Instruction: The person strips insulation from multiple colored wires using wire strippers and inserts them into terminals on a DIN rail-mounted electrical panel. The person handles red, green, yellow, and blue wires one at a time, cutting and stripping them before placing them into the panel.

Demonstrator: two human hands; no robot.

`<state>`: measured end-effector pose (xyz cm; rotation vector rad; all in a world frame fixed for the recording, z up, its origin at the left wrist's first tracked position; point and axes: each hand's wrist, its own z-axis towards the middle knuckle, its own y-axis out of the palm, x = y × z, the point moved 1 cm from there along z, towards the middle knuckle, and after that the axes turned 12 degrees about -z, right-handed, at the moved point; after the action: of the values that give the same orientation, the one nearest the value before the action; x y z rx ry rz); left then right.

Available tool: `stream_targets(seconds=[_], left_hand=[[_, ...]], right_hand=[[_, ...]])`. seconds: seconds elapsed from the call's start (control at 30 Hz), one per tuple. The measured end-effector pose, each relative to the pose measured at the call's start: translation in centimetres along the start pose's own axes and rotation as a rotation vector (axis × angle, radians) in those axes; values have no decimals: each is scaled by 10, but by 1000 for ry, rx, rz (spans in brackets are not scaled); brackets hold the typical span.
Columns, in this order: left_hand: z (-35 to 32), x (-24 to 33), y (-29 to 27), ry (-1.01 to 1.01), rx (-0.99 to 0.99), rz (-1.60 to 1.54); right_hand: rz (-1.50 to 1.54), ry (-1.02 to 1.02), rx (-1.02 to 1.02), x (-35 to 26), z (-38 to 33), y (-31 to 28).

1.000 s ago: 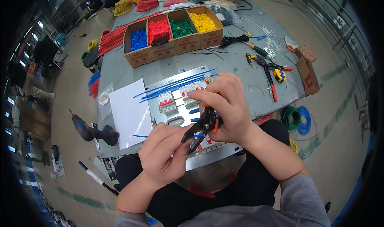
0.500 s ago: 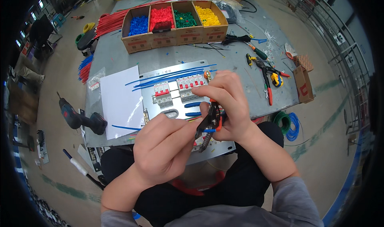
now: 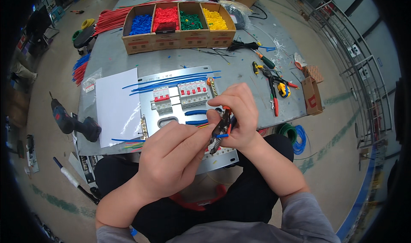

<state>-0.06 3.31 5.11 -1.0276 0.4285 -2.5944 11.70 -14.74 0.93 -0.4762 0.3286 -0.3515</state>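
Observation:
Between the pinched fingers of my left hand (image 3: 169, 159) runs a blue wire (image 3: 127, 140), its long tail sticking out to the left above the table edge. My right hand (image 3: 242, 116) is wrapped round wire strippers (image 3: 217, 134) with dark jaws and orange on the handles. The short blue end of the wire shows beside the jaws; whether they bite on it I cannot tell. Just beyond my hands lies a metal mounting plate (image 3: 150, 81) with a small breaker (image 3: 162, 99) and a wider row of breakers (image 3: 193, 93), all with red switches. Several cut blue wires (image 3: 171, 80) rest across the plate.
A divided cardboard box (image 3: 180, 41) of blue, red, green and yellow terminal sleeves stands at the back. White paper (image 3: 117, 106) lies left of the plate, with a cordless drill (image 3: 77, 123) beyond it. Pliers (image 3: 274, 91) and a yellow tape measure (image 3: 283, 89) lie at right.
The whole view has shifted, so the table and its contents sit a little further left. Both hands keep their grips close together, with the strippers and wire still between them.

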Motion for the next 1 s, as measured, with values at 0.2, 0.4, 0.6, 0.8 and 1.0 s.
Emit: stream_targets(seconds=[0.2,0.4,0.6,0.8,1.0], left_hand=[[-3,-2,8,-19,32,-43],[-2,-4,14,-13,44,-47],[-1,-7,16,-13,59,-52],[-1,-6,14,-11,40,-43],[-1,-2,13,-4,16,-41]], right_hand=[[-3,14,-20,1,-2,-4],[-3,19,-42,3,-5,-5],[-13,30,-43,5,-6,-7],[-29,7,-41,6,-3,-9],[-51,-8,25,6,-2,-10]])
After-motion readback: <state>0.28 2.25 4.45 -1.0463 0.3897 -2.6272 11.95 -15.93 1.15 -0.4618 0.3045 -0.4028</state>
